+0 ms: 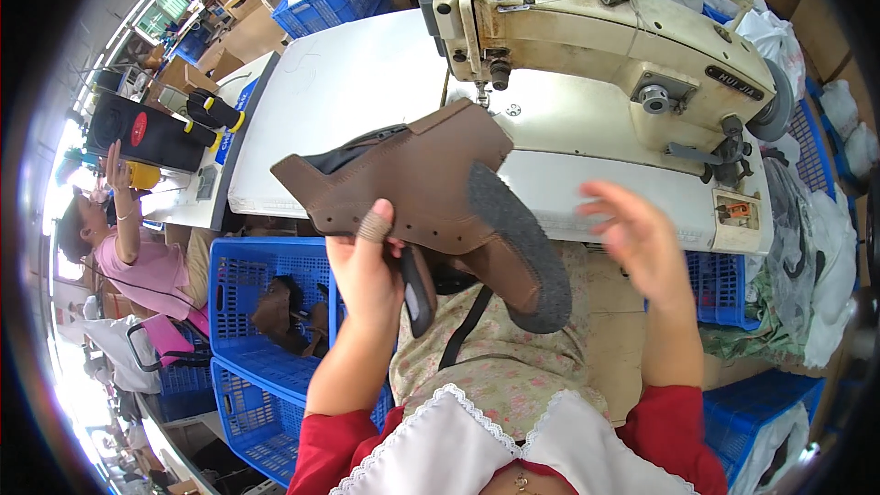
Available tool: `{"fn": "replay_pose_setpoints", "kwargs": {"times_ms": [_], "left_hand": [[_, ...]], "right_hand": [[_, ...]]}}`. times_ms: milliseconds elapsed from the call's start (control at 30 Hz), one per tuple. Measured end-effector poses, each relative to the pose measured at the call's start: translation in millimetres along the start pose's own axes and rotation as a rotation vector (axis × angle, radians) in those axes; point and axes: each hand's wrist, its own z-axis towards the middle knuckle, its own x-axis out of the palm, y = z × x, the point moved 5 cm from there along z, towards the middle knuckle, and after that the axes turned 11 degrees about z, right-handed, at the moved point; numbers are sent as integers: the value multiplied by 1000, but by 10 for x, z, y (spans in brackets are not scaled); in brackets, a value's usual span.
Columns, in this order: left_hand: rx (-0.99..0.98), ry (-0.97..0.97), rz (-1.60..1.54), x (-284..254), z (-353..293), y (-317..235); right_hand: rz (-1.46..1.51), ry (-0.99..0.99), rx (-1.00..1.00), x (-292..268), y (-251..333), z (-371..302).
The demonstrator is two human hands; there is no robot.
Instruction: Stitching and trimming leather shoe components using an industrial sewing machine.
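Note:
A brown leather shoe upper [422, 179] hangs over my lap in front of the sewing machine. It has a row of punched holes and a dark grey fuzzy edge [521, 234] curving down its right side. My left hand [365, 270] is closed on its lower left part, the thumb pressed on the leather beside the holes. A tan wrap covers that thumb. Below the grip dangle a dark padded flap [417, 293] and a black strap [465, 325]. To the right, apart from the upper, my right hand [637, 236] is raised with fingers spread, slightly blurred and holding nothing.
An industrial sewing machine [568, 27] stands on a white table [339, 82] ahead. Left of my lap, blue crates [266, 357] are stacked, the upper one holding brown pieces [280, 312]. Plastic bags [820, 266] lie at right. Another person [142, 261] sits at far left.

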Motion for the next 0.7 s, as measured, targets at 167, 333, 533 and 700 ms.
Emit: {"fn": "replay_pose_setpoints", "kwargs": {"times_ms": [167,333,533,700], "left_hand": [[83,-86,-18,-21,-117,55],[-88,196,-64,-369,-68,121],[30,-93,269,-1400,394,2],[197,247,775,-1035,942,-413]], "right_hand": [[-209,309,284,665,-127,296],[-281,219,254,662,-140,416],[-303,258,155,898,193,448],[-388,352,228,1089,265,697]]}}
